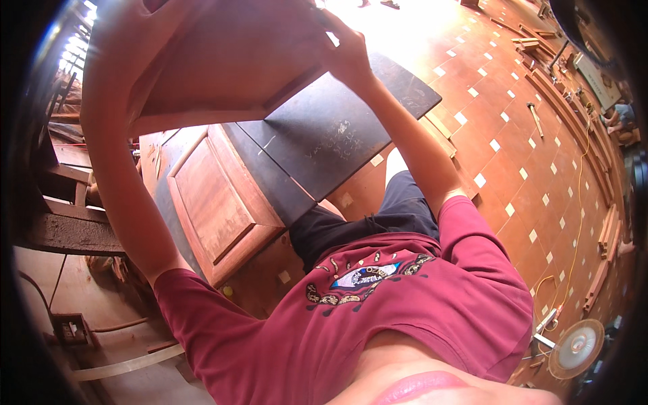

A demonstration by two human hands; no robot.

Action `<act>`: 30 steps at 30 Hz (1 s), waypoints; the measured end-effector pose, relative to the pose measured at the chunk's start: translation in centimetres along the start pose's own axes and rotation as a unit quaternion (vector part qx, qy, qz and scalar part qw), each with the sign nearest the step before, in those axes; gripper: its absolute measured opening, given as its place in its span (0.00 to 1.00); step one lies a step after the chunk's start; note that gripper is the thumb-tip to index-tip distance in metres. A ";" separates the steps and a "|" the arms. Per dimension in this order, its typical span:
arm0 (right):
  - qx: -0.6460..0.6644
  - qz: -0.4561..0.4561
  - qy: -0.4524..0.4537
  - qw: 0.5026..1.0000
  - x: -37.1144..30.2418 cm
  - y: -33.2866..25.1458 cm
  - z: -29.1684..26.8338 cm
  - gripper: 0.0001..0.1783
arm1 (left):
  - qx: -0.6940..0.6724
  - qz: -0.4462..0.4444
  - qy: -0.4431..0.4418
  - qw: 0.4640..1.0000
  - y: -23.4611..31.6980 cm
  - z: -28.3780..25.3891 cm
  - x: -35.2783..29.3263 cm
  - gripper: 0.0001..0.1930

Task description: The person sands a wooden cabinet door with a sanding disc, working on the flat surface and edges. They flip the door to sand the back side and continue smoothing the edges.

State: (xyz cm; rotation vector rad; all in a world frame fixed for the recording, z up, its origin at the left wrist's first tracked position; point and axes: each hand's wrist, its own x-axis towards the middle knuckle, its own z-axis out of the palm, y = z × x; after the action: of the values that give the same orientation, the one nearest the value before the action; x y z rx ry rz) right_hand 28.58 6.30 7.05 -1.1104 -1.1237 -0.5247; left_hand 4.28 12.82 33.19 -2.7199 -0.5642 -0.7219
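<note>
A reddish-brown wooden panel [229, 64] with a raised border is held up at the top of the view, tilted above the dark table [337, 142]. My right hand [345, 54] is closed on its right edge, with the fingers bent round it. At the panel's left side is my left hand [145, 30], gripping it; the view's top edge cuts off part of this hand and its fingers hardly show. Below the raised panel, a framed wooden cabinet door [216, 196] lies at the table's left, its near end toward me.
Wooden strips [540, 81] lie along the floor at the right, near a hammer [535, 119] and a yellow cord [580, 175]. A round fan [576, 347] stands at lower right. Rough timber [74, 229] is at the left. Another person [621, 118] sits at far right.
</note>
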 end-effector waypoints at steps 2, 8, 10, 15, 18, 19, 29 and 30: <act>0.099 0.064 -0.005 0.993 -0.1 1.8 -0.6 0.28 | 0.012 -0.013 -0.001 1.000 -0.4 0.2 -0.4 0.17; 0.071 0.144 0.012 0.987 -2.0 5.4 -4.2 0.26 | -0.136 -0.058 0.057 0.987 0.2 4.6 -7.9 0.20; 0.060 0.148 0.003 0.987 -2.6 6.1 -3.9 0.25 | -0.201 0.056 0.119 0.971 -0.8 6.4 -9.4 0.20; 0.031 0.182 -0.012 0.983 -3.1 9.7 -2.5 0.10 | -0.360 0.119 0.163 0.911 2.8 14.2 -10.0 0.55; 0.029 0.214 -0.025 0.976 -3.8 11.0 -1.7 0.09 | -0.335 0.132 0.118 0.925 4.7 17.7 -10.0 0.54; 0.027 0.217 -0.025 0.976 -3.8 11.1 -1.8 0.09 | -0.298 0.160 0.094 0.936 4.7 18.6 -10.6 0.50; -0.225 0.240 0.189 0.925 -4.0 8.4 -15.7 0.13 | -0.301 0.203 0.207 0.908 2.7 21.0 -11.4 0.22; -0.259 0.276 0.224 0.898 -4.0 6.3 -16.6 0.14 | -0.299 0.198 0.208 0.910 2.6 21.2 -11.6 0.21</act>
State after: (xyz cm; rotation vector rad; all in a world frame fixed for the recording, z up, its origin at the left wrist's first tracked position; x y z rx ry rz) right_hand 39.43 -6.79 0.43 -1.5954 -0.2292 -0.5968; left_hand 4.94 14.49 8.90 -2.8956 0.3646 -1.4913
